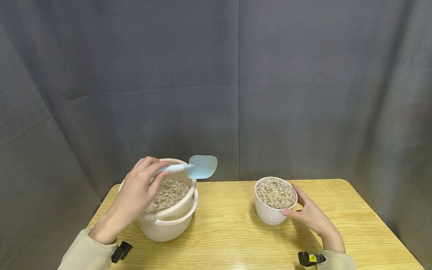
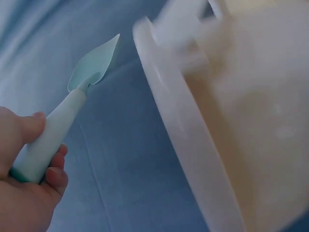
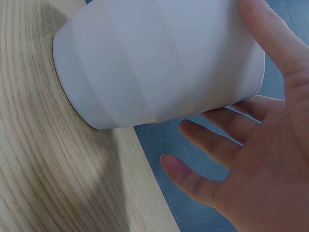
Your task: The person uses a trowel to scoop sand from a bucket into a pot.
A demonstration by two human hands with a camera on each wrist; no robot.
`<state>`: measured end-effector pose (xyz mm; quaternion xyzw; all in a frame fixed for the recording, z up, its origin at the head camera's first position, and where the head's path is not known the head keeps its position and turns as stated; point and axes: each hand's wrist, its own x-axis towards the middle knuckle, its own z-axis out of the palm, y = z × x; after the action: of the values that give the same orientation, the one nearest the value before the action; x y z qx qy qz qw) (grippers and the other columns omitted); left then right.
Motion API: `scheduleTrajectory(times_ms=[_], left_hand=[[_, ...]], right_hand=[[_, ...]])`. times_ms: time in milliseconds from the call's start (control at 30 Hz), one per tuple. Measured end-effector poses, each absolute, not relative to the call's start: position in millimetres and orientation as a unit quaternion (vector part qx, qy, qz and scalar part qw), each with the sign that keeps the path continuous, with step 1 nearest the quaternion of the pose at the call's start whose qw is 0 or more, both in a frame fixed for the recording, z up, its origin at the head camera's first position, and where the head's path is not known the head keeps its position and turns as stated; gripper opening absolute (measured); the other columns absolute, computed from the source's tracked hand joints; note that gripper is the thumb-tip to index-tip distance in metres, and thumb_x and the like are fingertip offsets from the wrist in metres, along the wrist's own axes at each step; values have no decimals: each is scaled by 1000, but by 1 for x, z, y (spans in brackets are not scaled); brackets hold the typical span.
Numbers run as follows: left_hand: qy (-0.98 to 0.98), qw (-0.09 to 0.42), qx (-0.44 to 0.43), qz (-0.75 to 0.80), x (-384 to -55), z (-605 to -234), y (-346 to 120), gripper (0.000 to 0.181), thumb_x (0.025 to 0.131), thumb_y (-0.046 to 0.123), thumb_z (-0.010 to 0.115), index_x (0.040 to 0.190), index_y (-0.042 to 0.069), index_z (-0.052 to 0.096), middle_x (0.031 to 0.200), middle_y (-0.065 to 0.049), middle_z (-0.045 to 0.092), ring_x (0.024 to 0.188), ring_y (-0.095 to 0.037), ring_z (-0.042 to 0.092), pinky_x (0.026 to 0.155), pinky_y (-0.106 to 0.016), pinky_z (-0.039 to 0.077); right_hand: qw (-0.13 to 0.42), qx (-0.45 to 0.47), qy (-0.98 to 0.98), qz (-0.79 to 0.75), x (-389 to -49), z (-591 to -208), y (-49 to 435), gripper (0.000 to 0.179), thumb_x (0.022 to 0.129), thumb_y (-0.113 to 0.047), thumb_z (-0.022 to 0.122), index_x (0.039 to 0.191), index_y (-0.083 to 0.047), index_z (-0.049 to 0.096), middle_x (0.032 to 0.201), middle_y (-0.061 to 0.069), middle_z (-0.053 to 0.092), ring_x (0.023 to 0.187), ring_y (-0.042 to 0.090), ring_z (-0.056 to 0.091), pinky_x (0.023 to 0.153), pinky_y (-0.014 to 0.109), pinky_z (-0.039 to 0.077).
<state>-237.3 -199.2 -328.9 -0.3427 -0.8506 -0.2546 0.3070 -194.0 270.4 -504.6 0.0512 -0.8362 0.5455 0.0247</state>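
Note:
My left hand [image 1: 140, 183] grips the white handle of a light blue spatula [image 1: 202, 167], holding it above a cream tub [image 1: 165, 229]. The blade points right, past the tub's rim, with no grains showing on it. Inside the tub lies a bed of brown-grey granules [image 1: 170, 193]. On the right, a white pot [image 1: 270, 215] is filled close to its rim with similar granules [image 1: 276, 193]. My right hand [image 1: 314, 215] holds this pot from its right side, thumb in front and fingers behind. In the right wrist view, two of the fingers [image 3: 193, 176] stand off the pot's wall.
Both containers are on a light wooden table [image 1: 222, 232], the tub at the left and the pot at the right. A handle [image 1: 177, 221] curves along the tub's front. Grey curtains [image 1: 216, 93] hang behind the table and on both sides.

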Motion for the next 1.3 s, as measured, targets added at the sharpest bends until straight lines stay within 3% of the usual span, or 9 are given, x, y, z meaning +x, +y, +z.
scheduleTrajectory(times_ms=[233, 467, 600, 833, 1067, 1300], left_hand=[[-882, 290, -301, -217, -254, -323, -235, 14, 90, 8, 71, 103, 3, 72, 91, -4, 63, 80, -20, 57, 67, -40, 44], [-915, 236, -264, -193, -268, -329, -262, 13, 92, 13, 68, 99, 4, 74, 89, -5, 65, 72, -21, 57, 63, -39, 42], [-931, 195, -249, -181, -276, -332, -273, 11, 92, 14, 67, 93, 5, 74, 87, -7, 68, 74, -26, 61, 65, -45, 45], [-955, 101, -234, -155, -285, -337, -286, 12, 92, 15, 67, 90, 6, 74, 82, -5, 69, 69, -20, 60, 59, -39, 47], [-958, 46, -243, -148, -291, -347, -287, 10, 92, 12, 66, 90, 4, 72, 84, -6, 68, 69, -15, 58, 60, -36, 47], [-958, 36, -251, -131, -293, -355, -282, 9, 94, 11, 64, 88, 6, 69, 80, -2, 58, 67, -14, 47, 59, -33, 41]], right_hand=[[27, 47, -837, 545, -194, -508, 271, 98, 84, -16, 78, 155, -1, 12, 152, 30, 25, 134, 47, 30, 90, 43, 46], [32, 51, -837, 543, -195, -509, 272, 97, 84, -16, 78, 155, -1, 13, 152, 29, 26, 135, 47, 30, 87, 37, 47], [27, 47, -834, 549, -194, -510, 271, 97, 84, -16, 78, 155, -2, 13, 152, 29, 26, 135, 47, 29, 85, 33, 48], [29, 42, -839, 541, -195, -509, 270, 98, 84, -17, 79, 155, -2, 13, 150, 30, 28, 133, 48, 31, 86, 36, 48], [35, 52, -839, 541, -198, -510, 270, 96, 84, -16, 79, 154, 0, 15, 150, 30, 28, 133, 49, 30, 92, 53, 43], [28, 41, -842, 538, -198, -509, 272, 98, 84, -17, 79, 155, -3, 13, 150, 30, 28, 133, 47, 32, 87, 40, 47]])
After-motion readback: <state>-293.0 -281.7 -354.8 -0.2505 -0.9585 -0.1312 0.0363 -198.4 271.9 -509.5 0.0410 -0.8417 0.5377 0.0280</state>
